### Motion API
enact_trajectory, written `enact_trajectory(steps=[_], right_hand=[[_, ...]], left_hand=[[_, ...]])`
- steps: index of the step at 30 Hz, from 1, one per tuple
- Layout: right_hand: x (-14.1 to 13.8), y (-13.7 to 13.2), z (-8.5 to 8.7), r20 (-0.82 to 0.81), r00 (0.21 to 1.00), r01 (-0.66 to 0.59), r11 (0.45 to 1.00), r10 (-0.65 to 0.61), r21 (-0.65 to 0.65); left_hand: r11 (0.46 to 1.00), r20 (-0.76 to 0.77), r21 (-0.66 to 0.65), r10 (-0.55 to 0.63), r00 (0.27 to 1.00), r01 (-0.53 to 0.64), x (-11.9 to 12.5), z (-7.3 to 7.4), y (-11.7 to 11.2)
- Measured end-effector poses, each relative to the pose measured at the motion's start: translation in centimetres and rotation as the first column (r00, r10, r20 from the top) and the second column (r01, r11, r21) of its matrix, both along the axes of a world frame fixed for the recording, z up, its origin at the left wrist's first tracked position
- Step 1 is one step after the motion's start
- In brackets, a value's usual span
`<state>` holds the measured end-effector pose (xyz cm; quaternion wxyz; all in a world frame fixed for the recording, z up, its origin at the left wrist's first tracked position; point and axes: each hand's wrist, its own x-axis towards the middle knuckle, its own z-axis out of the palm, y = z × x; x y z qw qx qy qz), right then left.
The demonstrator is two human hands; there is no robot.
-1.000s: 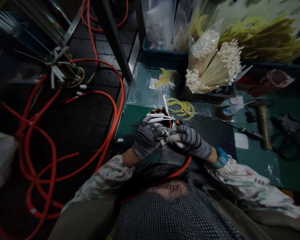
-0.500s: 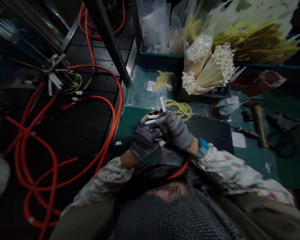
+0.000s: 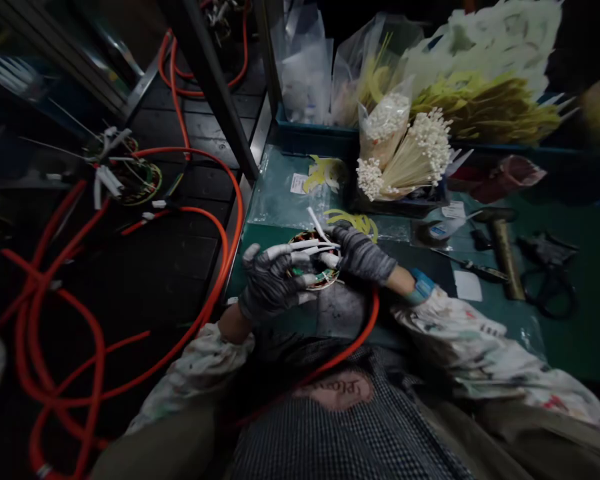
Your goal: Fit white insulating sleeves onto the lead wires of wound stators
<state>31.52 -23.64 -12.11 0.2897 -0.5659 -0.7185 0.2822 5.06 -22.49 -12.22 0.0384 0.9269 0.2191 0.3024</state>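
Note:
A round wound coil [image 3: 316, 273] with coloured wires and white sleeved leads lies at the near edge of the green bench. My left hand [image 3: 270, 283], in a grey striped glove, is closed around its left side, with white fingertips showing. My right hand [image 3: 363, 253], also gloved, rests on the coil's far right side, its fingers curled over the white leads. An orange cable [image 3: 350, 347] runs from under the coil toward my lap.
Bundles of white-tipped ties [image 3: 405, 160] and bags of yellow sleeves [image 3: 480, 107] fill the back of the bench. A hammer [image 3: 503, 247], a tape roll [image 3: 433, 233] and dark pliers [image 3: 550, 267] lie to the right. Orange cables [image 3: 80, 300] and another coil [image 3: 130, 173] sprawl on the dark left surface.
My right hand slid from the coil's near right side over its top to the far right. My left hand shifted left and down, uncovering the coil. The view tilted slightly.

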Motion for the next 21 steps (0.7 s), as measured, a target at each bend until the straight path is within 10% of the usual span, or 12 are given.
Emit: enact_trajectory(steps=[5,10,13,16,21], right_hand=[[0.9,4.2,1.4,-0.139,0.943,-0.316,0.944,0.302,-0.096],[0.9,-2.2,0.6,-0.316,0.945,0.042,0.992,-0.079,-0.122],[0.7,-5.7,-0.7,-0.414,0.843,0.308,0.939,-0.343,-0.152],[0.4,-4.7,-1.7,-0.399,0.863,0.317,0.947,-0.31,-0.051],[1.6,-1.1,-1.3,-0.008,0.914,0.387,0.866,-0.405,0.316]], left_hand=[[0.965,-0.143,-0.038,-0.264,0.954,0.261,-0.5,2.1,2.2],[0.914,0.015,-0.067,-0.4,0.916,0.4,0.0,1.7,2.8],[0.948,0.054,-0.024,-0.314,0.948,0.316,0.6,0.9,1.8],[0.989,0.057,0.036,-0.144,0.988,0.142,1.5,0.3,0.1],[0.985,0.065,0.157,0.063,0.996,-0.073,2.8,-0.4,-1.6]])
